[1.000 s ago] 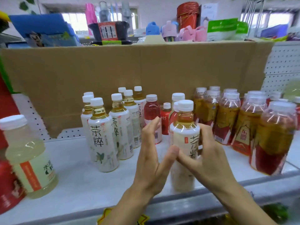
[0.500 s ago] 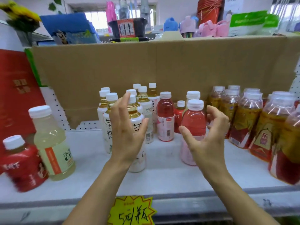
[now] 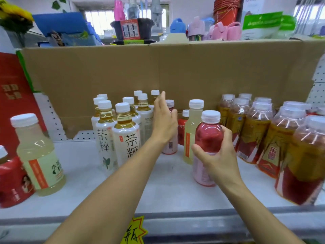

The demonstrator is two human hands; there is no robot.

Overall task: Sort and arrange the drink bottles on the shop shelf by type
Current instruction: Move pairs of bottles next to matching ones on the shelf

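Right hand point(image 3: 218, 155) grip clamped on pink drink bottle point(image 3: 208, 138); left hand point(image 3: 164, 120) grip apart, just beside tea bottles point(image 3: 125, 138). Risk: tight spacing, knock front one, cluster dominoes.

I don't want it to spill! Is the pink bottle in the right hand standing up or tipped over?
Standing up. The right hand holds the pink bottle, white cap on top, bottom on the shelf.

Bright window point(image 3: 98, 20) above cardboard backing point(image 3: 193, 71)
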